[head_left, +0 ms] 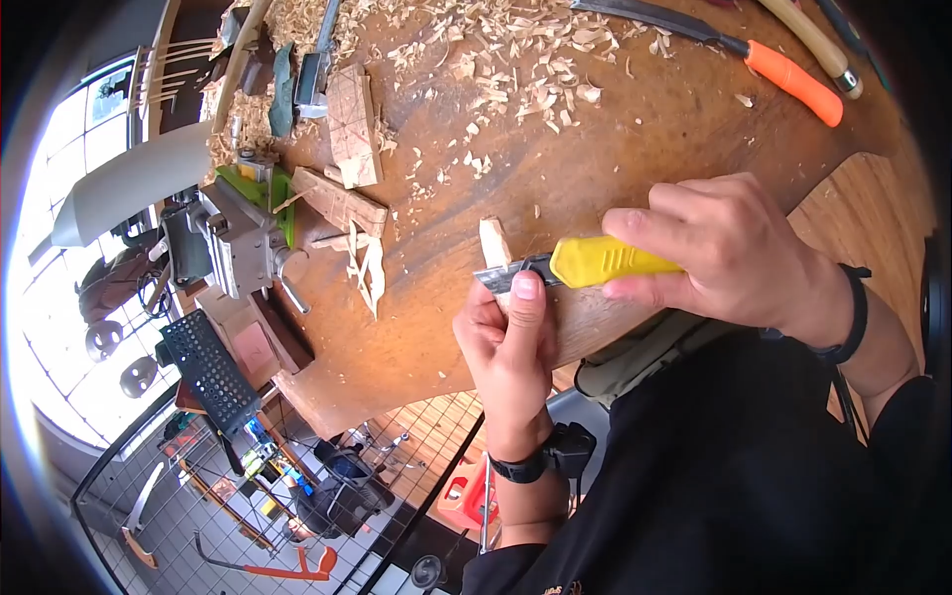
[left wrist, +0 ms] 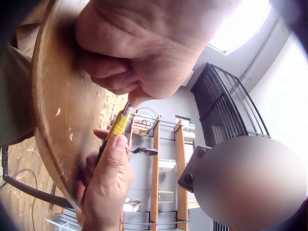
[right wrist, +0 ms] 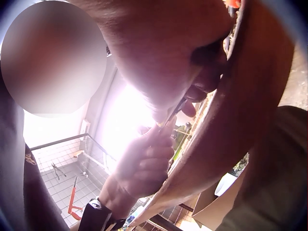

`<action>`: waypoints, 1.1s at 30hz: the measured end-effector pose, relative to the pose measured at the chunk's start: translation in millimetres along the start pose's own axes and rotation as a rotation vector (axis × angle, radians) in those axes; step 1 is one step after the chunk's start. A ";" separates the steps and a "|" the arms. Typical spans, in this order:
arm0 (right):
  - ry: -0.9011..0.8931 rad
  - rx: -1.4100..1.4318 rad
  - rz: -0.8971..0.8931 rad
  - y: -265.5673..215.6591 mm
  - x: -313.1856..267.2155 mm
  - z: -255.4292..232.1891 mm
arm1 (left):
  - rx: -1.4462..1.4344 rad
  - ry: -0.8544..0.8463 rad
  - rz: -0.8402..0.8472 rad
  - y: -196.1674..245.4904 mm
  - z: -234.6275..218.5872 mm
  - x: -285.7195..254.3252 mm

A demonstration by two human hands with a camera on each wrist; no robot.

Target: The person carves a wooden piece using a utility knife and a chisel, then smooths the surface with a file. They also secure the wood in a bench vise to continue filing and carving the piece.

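In the head view, my right hand (head_left: 729, 253) grips the yellow handle of a utility knife (head_left: 605, 261). Its dark blade (head_left: 506, 276) lies across a small pale strip of wood (head_left: 493, 238), just above the table edge. My left hand (head_left: 508, 347) holds that strip in curled fingers, its thumb up against the blade near the handle. From the left wrist, the knife (left wrist: 119, 123) points up out of the right hand (left wrist: 108, 178) toward the left hand (left wrist: 139, 48). The right wrist view shows the left fingers (right wrist: 156, 163) curled below the right hand (right wrist: 159, 53); the strip is mostly hidden there.
Wood shavings (head_left: 496, 59) cover the far part of the wooden table (head_left: 555, 178). An orange-handled blade tool (head_left: 793, 81) lies at the back right. Wood blocks (head_left: 352, 124), thin offcuts (head_left: 369, 273) and a metal vise (head_left: 238, 248) stand to the left. Beyond is a wire grid (head_left: 426, 436).
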State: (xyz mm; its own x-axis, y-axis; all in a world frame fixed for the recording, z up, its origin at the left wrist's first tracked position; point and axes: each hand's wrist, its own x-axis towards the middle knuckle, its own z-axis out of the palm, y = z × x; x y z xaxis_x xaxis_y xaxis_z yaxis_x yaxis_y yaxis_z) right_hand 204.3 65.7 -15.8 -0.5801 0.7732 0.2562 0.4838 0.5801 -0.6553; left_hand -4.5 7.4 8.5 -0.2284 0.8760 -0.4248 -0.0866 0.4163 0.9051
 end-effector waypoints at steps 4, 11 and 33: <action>0.065 -0.035 0.019 -2.6 -1.2 5.8 | 0.025 0.055 -0.028 1.1 3.4 2.0; 0.111 0.006 0.077 -2.0 0.6 6.1 | 0.028 0.106 -0.035 -1.4 7.4 3.9; 0.122 -0.012 0.037 -5.3 1.3 10.4 | -0.049 0.024 -0.125 3.3 5.7 -1.4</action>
State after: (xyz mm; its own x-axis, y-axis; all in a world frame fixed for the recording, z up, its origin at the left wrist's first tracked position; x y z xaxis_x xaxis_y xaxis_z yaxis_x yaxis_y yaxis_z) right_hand 194.1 61.0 -19.4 -0.4784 0.8189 0.3171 0.5115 0.5534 -0.6574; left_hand 1.0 8.9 11.9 -0.2357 0.8116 -0.5346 -0.1630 0.5093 0.8450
